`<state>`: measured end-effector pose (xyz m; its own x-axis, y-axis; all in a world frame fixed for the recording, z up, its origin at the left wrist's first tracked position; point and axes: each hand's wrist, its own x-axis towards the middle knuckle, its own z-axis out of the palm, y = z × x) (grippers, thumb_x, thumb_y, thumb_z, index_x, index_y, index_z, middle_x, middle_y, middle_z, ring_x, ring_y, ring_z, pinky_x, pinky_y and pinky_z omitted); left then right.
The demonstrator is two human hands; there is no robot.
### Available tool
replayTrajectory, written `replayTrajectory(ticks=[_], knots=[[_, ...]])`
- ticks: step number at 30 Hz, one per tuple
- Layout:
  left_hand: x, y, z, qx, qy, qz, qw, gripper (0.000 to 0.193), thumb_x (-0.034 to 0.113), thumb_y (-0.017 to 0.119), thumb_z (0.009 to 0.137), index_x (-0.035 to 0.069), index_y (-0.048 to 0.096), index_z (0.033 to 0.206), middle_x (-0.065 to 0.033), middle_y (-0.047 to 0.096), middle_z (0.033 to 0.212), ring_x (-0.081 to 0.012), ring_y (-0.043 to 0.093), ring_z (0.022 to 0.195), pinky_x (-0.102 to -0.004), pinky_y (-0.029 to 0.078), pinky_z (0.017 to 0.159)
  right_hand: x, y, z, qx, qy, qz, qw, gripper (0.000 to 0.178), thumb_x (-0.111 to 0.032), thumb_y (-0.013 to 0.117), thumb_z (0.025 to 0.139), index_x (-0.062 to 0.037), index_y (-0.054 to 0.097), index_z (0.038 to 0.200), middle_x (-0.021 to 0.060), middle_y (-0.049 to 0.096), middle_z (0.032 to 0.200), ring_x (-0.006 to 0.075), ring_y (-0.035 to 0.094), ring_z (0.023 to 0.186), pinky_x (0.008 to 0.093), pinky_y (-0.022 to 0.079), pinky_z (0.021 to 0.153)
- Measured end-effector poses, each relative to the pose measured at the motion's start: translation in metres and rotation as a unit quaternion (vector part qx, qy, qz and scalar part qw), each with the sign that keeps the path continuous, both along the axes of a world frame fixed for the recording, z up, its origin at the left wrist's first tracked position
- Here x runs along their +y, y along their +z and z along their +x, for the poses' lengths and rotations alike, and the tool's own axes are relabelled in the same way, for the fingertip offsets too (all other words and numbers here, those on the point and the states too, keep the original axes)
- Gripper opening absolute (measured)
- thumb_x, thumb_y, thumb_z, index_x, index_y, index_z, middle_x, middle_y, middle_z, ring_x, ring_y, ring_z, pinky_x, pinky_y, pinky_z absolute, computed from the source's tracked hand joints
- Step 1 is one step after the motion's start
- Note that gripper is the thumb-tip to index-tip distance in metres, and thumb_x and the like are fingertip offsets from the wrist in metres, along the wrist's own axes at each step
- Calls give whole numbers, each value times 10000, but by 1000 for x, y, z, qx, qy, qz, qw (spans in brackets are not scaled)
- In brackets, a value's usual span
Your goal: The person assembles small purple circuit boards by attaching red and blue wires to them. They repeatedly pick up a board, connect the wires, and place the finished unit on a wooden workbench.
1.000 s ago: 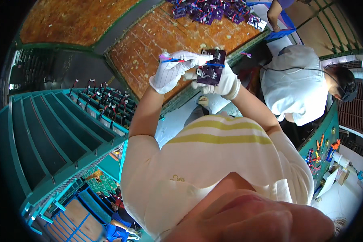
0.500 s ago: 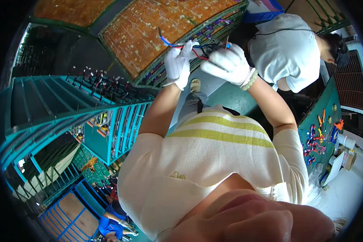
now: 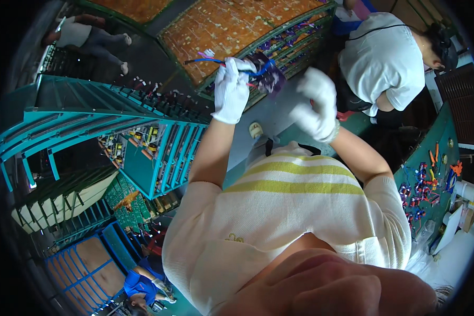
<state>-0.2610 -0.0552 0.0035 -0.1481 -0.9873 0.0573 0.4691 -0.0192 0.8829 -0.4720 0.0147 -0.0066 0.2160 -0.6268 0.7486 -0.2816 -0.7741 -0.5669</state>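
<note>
One left hand point(image 3: 230, 95), white-gloved, fingers clamped on blue and red wires point(image 3: 208, 60). Dark purple circuit board point(image 3: 274, 83) just right of left hand, blurred, blue wire running across it. Right hand point(image 3: 317, 105), white-gloved, right of board and apart from it, blurred; thumb and fingers apart. Brown-topped rack point(image 3: 216, 34) on far side of hands. Teal rack point(image 3: 184, 158) on left. Co-worker point(image 3: 382, 66) in white shirt on far right.
</note>
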Motion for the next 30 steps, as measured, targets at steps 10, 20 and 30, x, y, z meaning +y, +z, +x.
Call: replayTrajectory(ticks=[10, 20, 30], knots=[[20, 46, 28, -173, -19, -129, 976, 246, 219, 471, 988, 13, 581, 913, -97, 615, 915, -105, 559, 749, -262, 459, 691, -36, 9, 64, -440, 435, 595, 513, 624, -580, 527, 873, -59, 536, 1216, 152, 616, 1121, 262, 642, 914, 409, 555, 752], [4, 19, 30, -117, 147, -23, 982, 323, 241, 476, 988, -44, 627, 1005, -161, 695, 894, -205, 665, 848, -312, 508, 809, -62, 18, 64, 240, -45, -210, 947, 370, -168, 714, 666, -158, 559, 1003, 52, 562, 1050, 258, 549, 1035, 400, 456, 867], [3, 13, 14, -151, 167, -67, 972, 189, 133, 556, 925, -15, 672, 950, -116, 702, 869, -170, 665, 777, -286, 522, 750, -51, -6, 61, 258, -192, -345, 882, 361, -183, 656, 683, -239, 578, 1032, -19, 569, 1093, 221, 557, 1058, 382, 452, 898]])
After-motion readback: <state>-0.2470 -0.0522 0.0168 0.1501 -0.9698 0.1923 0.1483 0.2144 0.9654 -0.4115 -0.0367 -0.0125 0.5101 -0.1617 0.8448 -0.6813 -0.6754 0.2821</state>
